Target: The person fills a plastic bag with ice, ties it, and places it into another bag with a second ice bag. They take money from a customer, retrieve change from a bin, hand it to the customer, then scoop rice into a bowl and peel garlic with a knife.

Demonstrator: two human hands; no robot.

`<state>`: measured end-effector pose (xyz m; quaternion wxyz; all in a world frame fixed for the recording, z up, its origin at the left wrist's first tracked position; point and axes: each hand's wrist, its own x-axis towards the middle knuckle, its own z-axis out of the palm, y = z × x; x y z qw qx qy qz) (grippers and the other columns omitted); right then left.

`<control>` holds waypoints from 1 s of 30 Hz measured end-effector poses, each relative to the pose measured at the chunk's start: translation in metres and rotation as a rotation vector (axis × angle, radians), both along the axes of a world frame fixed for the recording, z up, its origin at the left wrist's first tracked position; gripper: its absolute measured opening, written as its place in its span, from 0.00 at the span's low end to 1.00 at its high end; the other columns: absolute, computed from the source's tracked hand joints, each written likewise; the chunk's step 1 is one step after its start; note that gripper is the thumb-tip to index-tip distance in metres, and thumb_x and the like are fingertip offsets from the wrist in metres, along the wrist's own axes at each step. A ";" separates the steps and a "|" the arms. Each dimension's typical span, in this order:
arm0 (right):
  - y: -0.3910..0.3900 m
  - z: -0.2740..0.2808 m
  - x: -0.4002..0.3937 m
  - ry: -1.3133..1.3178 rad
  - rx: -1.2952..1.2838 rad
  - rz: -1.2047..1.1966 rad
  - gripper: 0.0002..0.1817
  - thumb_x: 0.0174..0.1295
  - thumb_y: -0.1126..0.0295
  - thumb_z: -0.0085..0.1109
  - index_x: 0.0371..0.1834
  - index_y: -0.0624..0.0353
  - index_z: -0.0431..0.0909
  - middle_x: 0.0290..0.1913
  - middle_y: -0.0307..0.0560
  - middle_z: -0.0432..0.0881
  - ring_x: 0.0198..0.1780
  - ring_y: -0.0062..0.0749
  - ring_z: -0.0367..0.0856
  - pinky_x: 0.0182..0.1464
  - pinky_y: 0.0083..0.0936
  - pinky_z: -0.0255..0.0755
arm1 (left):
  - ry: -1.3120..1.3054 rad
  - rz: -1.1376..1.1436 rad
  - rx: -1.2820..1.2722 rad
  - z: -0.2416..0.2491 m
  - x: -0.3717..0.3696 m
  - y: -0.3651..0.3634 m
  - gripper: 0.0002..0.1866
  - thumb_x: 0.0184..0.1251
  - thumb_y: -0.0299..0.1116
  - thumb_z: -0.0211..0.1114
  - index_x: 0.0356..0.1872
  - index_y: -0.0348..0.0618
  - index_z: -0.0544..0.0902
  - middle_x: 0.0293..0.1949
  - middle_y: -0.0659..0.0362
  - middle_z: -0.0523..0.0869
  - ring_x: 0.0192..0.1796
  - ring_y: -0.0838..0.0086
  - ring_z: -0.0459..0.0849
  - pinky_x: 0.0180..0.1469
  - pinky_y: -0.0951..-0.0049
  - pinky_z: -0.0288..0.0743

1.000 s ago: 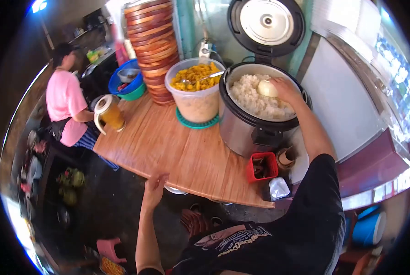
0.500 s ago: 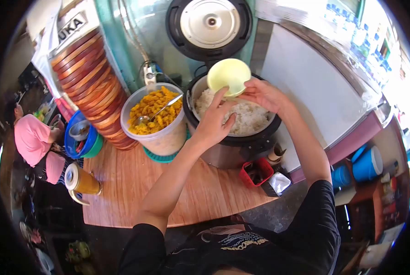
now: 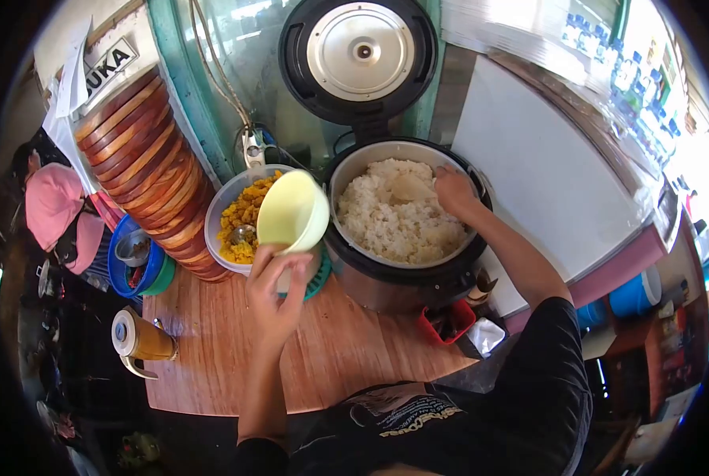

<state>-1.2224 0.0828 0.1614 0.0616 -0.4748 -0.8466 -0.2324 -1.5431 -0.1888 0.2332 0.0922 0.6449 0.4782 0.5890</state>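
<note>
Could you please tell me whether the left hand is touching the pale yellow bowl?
Touching: the head view shows the left hand holding the pale yellow bowl at its lower edge.

A stack of brown rounds (image 3: 149,176) stands beside a blue basin (image 3: 117,274); a pitcher (image 3: 144,337) holds amber liquid (image 3: 156,344).

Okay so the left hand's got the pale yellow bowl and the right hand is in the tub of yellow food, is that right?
No, the right hand reaches into the rice cooker, as the head view shows; the left hand does hold the pale yellow bowl.
</note>
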 end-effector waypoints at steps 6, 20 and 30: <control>-0.021 0.083 -0.007 0.348 -0.121 -0.035 0.11 0.55 0.76 0.49 0.41 0.60 0.77 0.38 0.56 0.78 0.42 0.49 0.79 0.46 0.39 0.73 | -0.102 0.101 -0.132 -0.018 -0.021 -0.025 0.06 0.60 0.25 0.59 0.33 0.34 0.83 0.35 0.54 0.78 0.39 0.69 0.78 0.42 0.74 0.71; 0.055 0.173 -0.033 0.769 0.247 0.235 0.10 0.56 0.63 0.60 0.33 0.58 0.83 0.29 0.55 0.81 0.32 0.52 0.80 0.34 0.39 0.73 | -0.167 0.005 -0.214 -0.022 -0.029 -0.024 0.07 0.57 0.21 0.58 0.35 0.34 0.84 0.40 0.49 0.80 0.45 0.62 0.80 0.48 0.71 0.72; 0.212 0.356 -0.200 0.701 0.682 0.204 0.17 0.60 0.57 0.56 0.52 0.45 0.77 0.54 0.48 0.76 0.49 0.46 0.79 0.49 0.38 0.74 | -0.102 0.023 -0.104 -0.012 -0.045 -0.033 0.11 0.66 0.31 0.60 0.32 0.31 0.83 0.39 0.50 0.80 0.41 0.64 0.79 0.41 0.69 0.72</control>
